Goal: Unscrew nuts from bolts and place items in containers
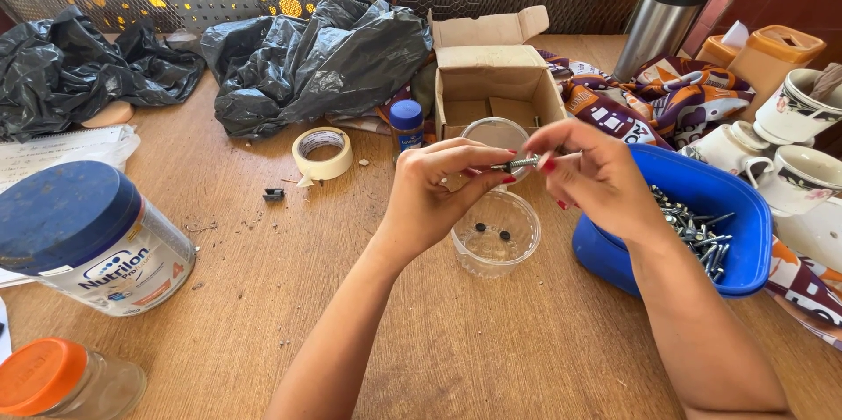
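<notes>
Crowded wooden table [491, 341] — screw [523, 161] between both hands' fingertips [500, 157]

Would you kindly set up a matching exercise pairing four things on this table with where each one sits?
Things:
1. screw
2. tape roll
3. blue tub
4. steel flask

Places:
A. far right, standing upright
B. held between both hands
C. under the right forearm, holding loose screws
D. lying flat, left of the left hand

Pairs: 1-B, 2-D, 3-C, 4-A
</notes>
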